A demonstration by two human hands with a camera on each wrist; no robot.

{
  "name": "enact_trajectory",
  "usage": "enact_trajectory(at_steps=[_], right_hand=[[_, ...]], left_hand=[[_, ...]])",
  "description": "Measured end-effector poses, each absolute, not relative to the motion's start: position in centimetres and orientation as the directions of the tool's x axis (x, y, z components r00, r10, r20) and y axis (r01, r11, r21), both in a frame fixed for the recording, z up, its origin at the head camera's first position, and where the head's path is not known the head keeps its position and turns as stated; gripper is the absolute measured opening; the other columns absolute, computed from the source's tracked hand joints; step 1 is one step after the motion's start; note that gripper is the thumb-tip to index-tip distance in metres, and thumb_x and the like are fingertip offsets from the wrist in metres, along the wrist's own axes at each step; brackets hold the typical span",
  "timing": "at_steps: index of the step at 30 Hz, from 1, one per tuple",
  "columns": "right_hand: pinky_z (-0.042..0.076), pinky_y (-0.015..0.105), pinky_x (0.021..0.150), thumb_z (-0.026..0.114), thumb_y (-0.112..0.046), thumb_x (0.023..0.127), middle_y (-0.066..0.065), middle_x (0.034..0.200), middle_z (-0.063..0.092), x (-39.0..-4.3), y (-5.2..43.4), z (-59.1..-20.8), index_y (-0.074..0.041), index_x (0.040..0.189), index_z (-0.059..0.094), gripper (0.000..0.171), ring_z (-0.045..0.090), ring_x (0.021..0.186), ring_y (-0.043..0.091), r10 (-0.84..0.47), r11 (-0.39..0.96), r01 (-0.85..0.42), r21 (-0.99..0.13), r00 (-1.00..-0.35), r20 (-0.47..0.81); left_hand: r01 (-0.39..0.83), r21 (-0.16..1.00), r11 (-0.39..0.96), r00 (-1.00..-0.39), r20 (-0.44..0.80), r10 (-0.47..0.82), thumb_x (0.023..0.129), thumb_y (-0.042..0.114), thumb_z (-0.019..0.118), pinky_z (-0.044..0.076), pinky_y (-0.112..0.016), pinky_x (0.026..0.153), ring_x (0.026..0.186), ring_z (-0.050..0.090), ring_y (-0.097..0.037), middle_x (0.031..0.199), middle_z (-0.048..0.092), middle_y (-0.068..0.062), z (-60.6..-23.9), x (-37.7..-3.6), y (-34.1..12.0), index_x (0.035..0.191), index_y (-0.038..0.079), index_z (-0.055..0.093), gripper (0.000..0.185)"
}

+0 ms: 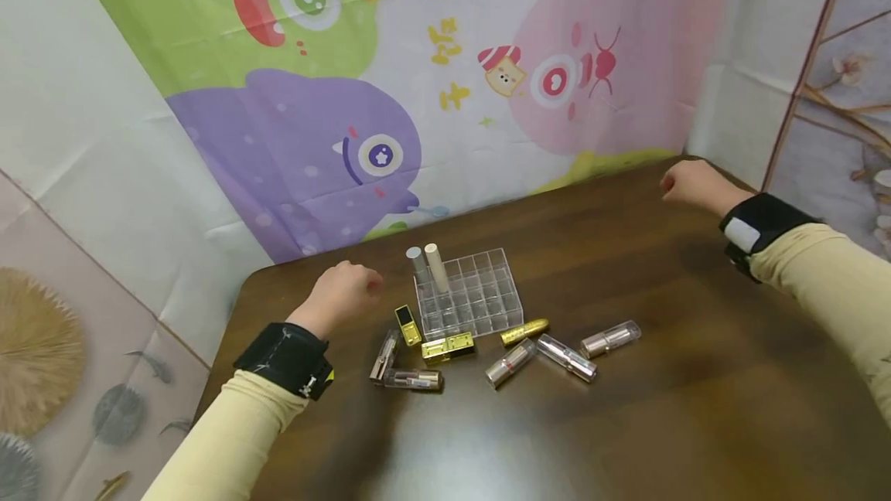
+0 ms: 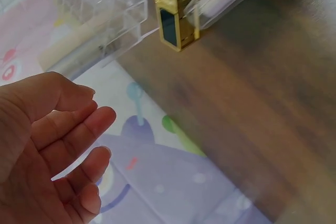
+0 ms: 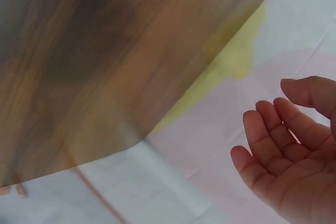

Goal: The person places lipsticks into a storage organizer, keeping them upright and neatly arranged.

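A clear plastic divided organizer [image 1: 490,300] stands on the table, with a grey tube [image 1: 418,261] and a cream tube [image 1: 436,263] upright at its back left corner. My left hand [image 1: 341,294] is left of it, empty, its fingers loosely bent in the left wrist view. Far off at the back right corner, my right hand [image 1: 701,185] also holds nothing; its fingers [image 3: 257,135] curve loosely. In front of the organizer lie a gold rectangular lipstick [image 1: 448,347] and a gold bullet-shaped one [image 1: 525,332]. A gold, black-panelled lipstick [image 1: 407,325] lies at its left.
Several clear-capped lipsticks lie nearer the front: one pair touches at left, including a dark one [image 1: 414,380], and others, such as a silvery one [image 1: 567,358], lie right of centre. A cartoon-printed cloth [image 1: 459,138] hangs behind the brown table [image 1: 599,253].
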State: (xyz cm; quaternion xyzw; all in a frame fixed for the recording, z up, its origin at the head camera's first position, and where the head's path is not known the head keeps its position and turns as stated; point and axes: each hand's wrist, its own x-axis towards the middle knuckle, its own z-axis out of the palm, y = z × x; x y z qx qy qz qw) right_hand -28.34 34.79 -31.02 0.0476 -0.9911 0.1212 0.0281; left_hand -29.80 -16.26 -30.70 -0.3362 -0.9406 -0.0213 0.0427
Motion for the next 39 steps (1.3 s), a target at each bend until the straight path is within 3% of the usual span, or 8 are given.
enact_trajectory(at_steps=[5,9,13,20,25,30,36,39], right_hand=[[0.046,0.049,0.077,0.059,-0.002,0.078,0.030,0.095,0.061,-28.7,31.5,-30.9,0.015,0.097,0.060,0.026,0.058,0.087,0.041,-0.181,0.940,-0.194,-0.283,-0.981,0.071],[0.047,0.046,0.077,0.061,-0.003,0.079,0.026,0.096,0.063,-28.2,29.0,-31.3,0.012,0.100,0.061,0.026,0.059,0.087,0.036,-0.267,0.912,-0.268,-0.311,-0.963,0.046],[0.048,0.043,0.077,0.063,-0.003,0.079,0.022,0.096,0.064,-26.9,26.9,-32.3,0.009,0.101,0.062,0.026,0.061,0.088,0.031,-0.374,0.874,-0.362,-0.323,-0.927,0.025],[0.050,0.039,0.076,0.068,-0.007,0.078,0.015,0.097,0.064,-24.1,24.8,-35.2,0.007,0.101,0.063,0.027,0.062,0.090,0.027,-0.558,0.791,-0.511,-0.335,-0.828,-0.054],[0.050,0.036,0.074,0.068,-0.008,0.078,0.012,0.095,0.064,-22.7,24.7,-36.4,0.004,0.100,0.064,0.025,0.060,0.086,0.022,-0.604,0.770,-0.542,-0.335,-0.790,-0.110],[0.046,0.028,0.065,0.068,-0.007,0.077,0.005,0.084,0.061,-21.9,24.9,-37.1,0.000,0.092,0.065,0.017,0.053,0.074,0.013,-0.603,0.781,-0.541,-0.312,-0.783,-0.153],[0.044,0.025,0.060,0.068,-0.007,0.076,-0.001,0.076,0.059,-20.8,25.2,-38.1,-0.004,0.082,0.064,0.008,0.049,0.068,0.008,-0.576,0.804,-0.509,-0.307,-0.795,-0.190],[0.044,0.024,0.060,0.069,-0.008,0.077,-0.001,0.077,0.058,-20.3,25.4,-38.5,-0.005,0.083,0.064,0.009,0.049,0.067,0.008,-0.563,0.813,-0.489,-0.315,-0.799,-0.213]], left_hand=[[0.627,0.046,0.778,-0.776,0.120,0.619,0.069,0.005,0.054,0.032,-0.030,0.051,0.056,0.042,-0.014,0.058,0.042,0.004,-32.0,-29.9,-17.5,0.062,0.010,0.052,0.009],[0.589,0.066,0.806,-0.808,0.081,0.584,0.071,0.008,0.057,0.033,-0.030,0.053,0.059,0.043,-0.014,0.062,0.044,0.004,-32.6,-29.8,-18.1,0.070,0.008,0.058,0.002],[0.537,0.086,0.839,-0.843,0.034,0.536,0.074,0.009,0.058,0.038,-0.033,0.056,0.062,0.047,-0.016,0.069,0.054,0.000,-32.7,-29.4,-18.3,0.081,0.008,0.065,0.010],[0.507,0.117,0.854,-0.858,-0.029,0.513,0.069,0.008,0.057,0.030,-0.029,0.052,0.060,0.040,-0.014,0.066,0.046,0.002,-33.5,-29.0,-18.0,0.072,0.009,0.057,0.003],[0.490,0.113,0.864,-0.867,-0.040,0.497,0.071,0.009,0.059,0.046,-0.037,0.063,0.075,0.059,-0.021,0.084,0.064,-0.005,-34.0,-28.8,-17.9,0.095,0.006,0.067,0.026],[0.482,0.114,0.869,-0.869,-0.069,0.491,0.073,0.011,0.059,0.048,-0.042,0.069,0.082,0.061,-0.025,0.090,0.066,-0.009,-34.4,-28.5,-17.7,0.102,0.004,0.067,0.031],[0.509,0.116,0.853,-0.853,-0.060,0.518,0.070,0.009,0.057,0.037,-0.031,0.054,0.064,0.049,-0.017,0.070,0.054,-0.002,-34.8,-28.4,-17.1,0.073,0.009,0.059,0.003],[0.526,0.119,0.842,-0.843,-0.055,0.535,0.069,0.008,0.056,0.029,-0.028,0.052,0.059,0.040,-0.015,0.065,0.046,0.001,-35.0,-28.3,-16.7,0.066,0.010,0.051,0.007]])
